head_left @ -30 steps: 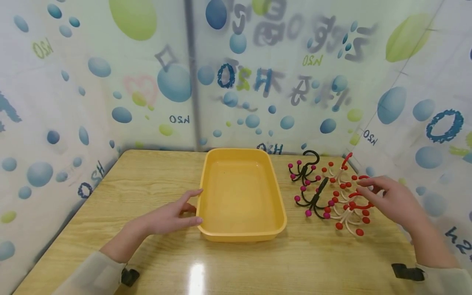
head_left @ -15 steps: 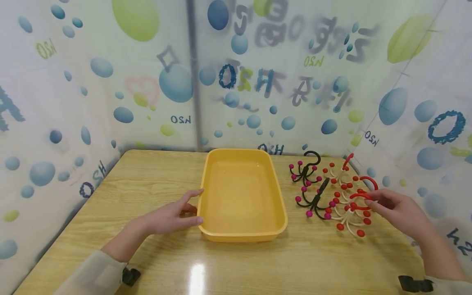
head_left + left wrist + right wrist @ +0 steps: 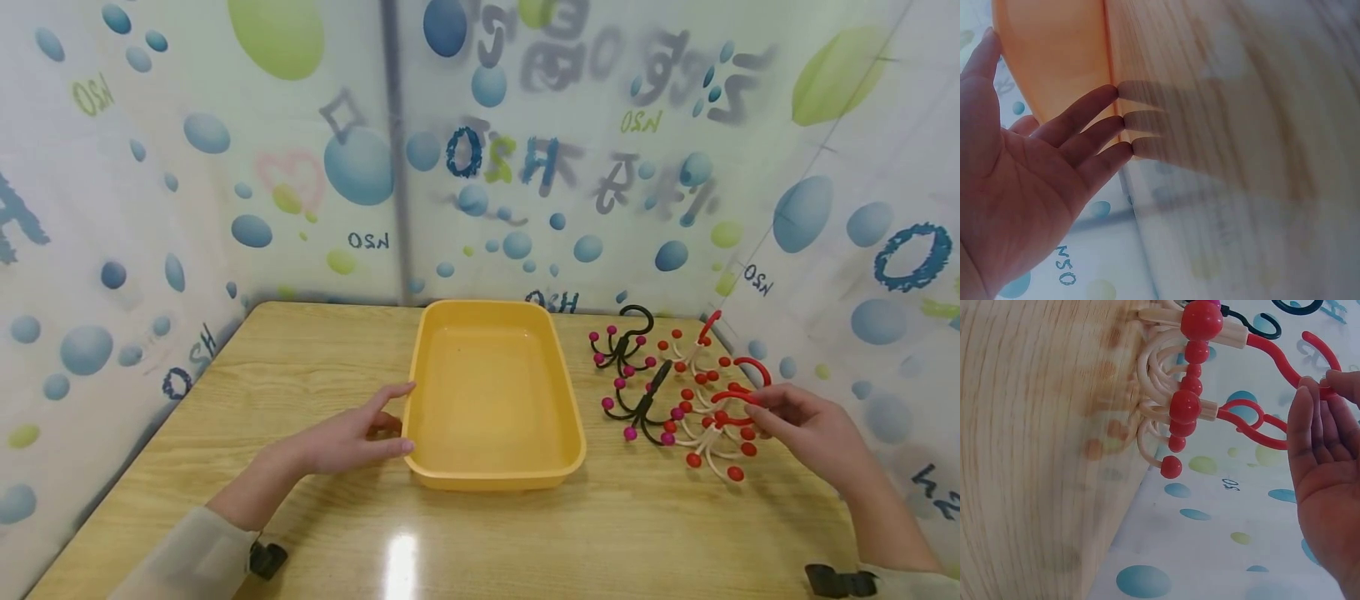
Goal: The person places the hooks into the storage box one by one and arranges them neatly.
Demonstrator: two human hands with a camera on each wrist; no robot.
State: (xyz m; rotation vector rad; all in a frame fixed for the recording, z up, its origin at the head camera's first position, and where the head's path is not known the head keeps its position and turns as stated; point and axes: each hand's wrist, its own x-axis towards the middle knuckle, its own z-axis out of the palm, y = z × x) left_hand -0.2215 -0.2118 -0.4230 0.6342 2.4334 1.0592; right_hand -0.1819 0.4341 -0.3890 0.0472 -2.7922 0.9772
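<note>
A yellow tray (image 3: 491, 482) stands mid-table. My left hand (image 3: 341, 440) rests at its left side, thumb and fingertips touching the rim and wall; in the left wrist view the fingers (image 3: 1088, 134) are spread and fairly straight against the orange-looking tray wall (image 3: 1054, 50). On the right, my right hand (image 3: 813, 429) pinches the red hook (image 3: 738, 397) of a cream claw-like piece with red balls. In the right wrist view thumb and fingers of the right hand (image 3: 1332, 462) meet on that red hook (image 3: 1275, 355), its cream arms low at the table.
Two black claw-like pieces with magenta balls (image 3: 622, 346) (image 3: 645, 406) lie between the tray and the red-hooked ones. Another cream piece with a red hook (image 3: 708, 327) is behind, near the table's back right corner. Patterned curtains (image 3: 480, 200) surround the table (image 3: 315, 533).
My right hand has come down from above the red-hooked pieces and now pinches one red hook. The left hand and the tray have stayed in place.
</note>
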